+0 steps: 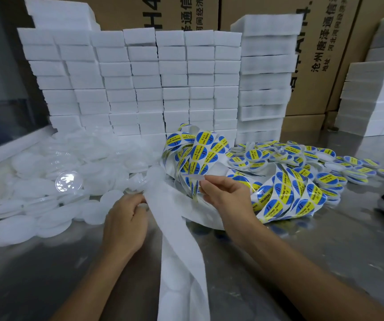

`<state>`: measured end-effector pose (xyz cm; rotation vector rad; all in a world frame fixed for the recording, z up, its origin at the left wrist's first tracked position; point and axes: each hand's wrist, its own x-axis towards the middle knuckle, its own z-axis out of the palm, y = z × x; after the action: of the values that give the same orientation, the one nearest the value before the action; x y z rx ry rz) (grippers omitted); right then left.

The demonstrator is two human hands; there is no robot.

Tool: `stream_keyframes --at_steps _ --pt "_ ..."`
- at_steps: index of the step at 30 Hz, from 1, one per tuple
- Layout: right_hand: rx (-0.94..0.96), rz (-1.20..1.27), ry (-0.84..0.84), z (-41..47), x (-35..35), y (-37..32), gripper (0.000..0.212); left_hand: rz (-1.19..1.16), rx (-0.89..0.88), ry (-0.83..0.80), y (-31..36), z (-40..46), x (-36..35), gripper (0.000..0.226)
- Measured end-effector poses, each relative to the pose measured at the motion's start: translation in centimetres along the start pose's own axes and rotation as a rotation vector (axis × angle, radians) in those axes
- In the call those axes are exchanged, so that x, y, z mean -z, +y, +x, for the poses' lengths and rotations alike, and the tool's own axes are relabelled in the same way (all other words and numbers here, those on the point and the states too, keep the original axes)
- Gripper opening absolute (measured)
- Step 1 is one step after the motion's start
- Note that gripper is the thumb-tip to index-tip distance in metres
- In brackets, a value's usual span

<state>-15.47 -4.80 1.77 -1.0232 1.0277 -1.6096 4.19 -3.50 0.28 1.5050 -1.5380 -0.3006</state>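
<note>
foam block wall (140,84) at back, steel tabletop (279,262) below; sticker strip (279,193) heaped centre-right on it, your right hand (223,195) pinching its near edge, your left hand (126,218) curled against bare backing strip (174,239), grip unclear

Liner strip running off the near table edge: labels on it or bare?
Bare. The liner strip is plain white with only faint round outlines; blue-yellow labels show only beyond the right hand.

bright, even, soft light from above, shadows faint. my steel table (279,262) shows dull glare and smeared reflections. white foam blocks (140,77) nearly blow out. wide-angle bends the edges; clear lids (68,181) look hazy.
</note>
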Motion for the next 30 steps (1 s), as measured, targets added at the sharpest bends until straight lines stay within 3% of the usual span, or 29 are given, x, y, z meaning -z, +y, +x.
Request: stream_keyframes --at_steps 3,6,11,16,20,25,30 --pt "-0.032 0.018 -0.011 0.0 0.2 -0.2 0.016 0.255 0.028 -0.202 -0.9 0.3 0.5 0.048" --pt "-0.077 0.034 -0.017 0.1 0.3 -0.4 0.021 0.491 0.008 -0.293 -1.5 0.5 0.2 0.046" --pt "-0.083 0.008 -0.010 0.4 0.4 -0.4 0.009 0.537 -0.031 -0.185 -1.6 0.9 0.0 0.039" --pt "-0.034 -0.019 -0.010 0.4 0.5 0.1 0.020 0.461 0.017 -0.151 -1.7 0.9 0.0 0.026" --pt "-0.006 -0.042 -0.011 0.4 0.4 0.2 0.016 0.451 0.027 -0.082 -1.5 0.7 0.0 0.032" --pt "0.030 -0.056 -0.004 0.4 0.4 0.0 0.012 0.176 -0.257 0.191 0.2 0.3 -0.2 0.033" --pt "0.028 -0.083 -0.045 -0.2 0.1 -0.1 0.006 0.092 -0.582 0.231 2.1 -0.9 -1.1 0.035"
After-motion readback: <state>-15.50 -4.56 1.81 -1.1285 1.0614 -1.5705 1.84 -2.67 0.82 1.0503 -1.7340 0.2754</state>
